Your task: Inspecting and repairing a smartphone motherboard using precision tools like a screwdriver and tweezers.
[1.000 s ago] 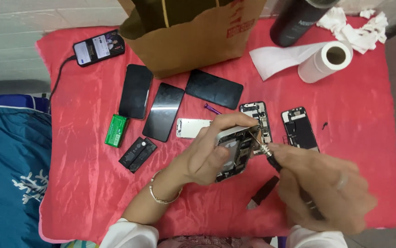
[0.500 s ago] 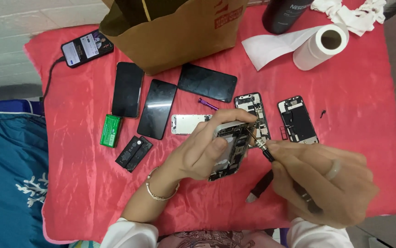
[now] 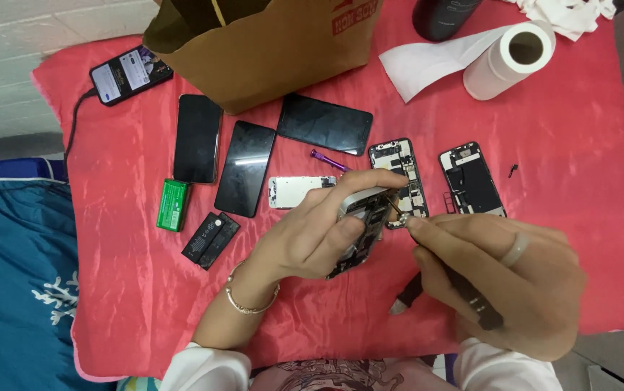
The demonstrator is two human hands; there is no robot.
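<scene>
Left hand is gripping an opened phone body, tilted on edge, over the red cloth near its front edge. Right hand is pinching a dark screwdriver, tip touching the phone's top end. Two opened phones are lying just behind; bare cloth is showing right of them. Batteries are sitting well left.

Makeshift phone-repair spot: opened phones, loose screens on red cloth.
</scene>
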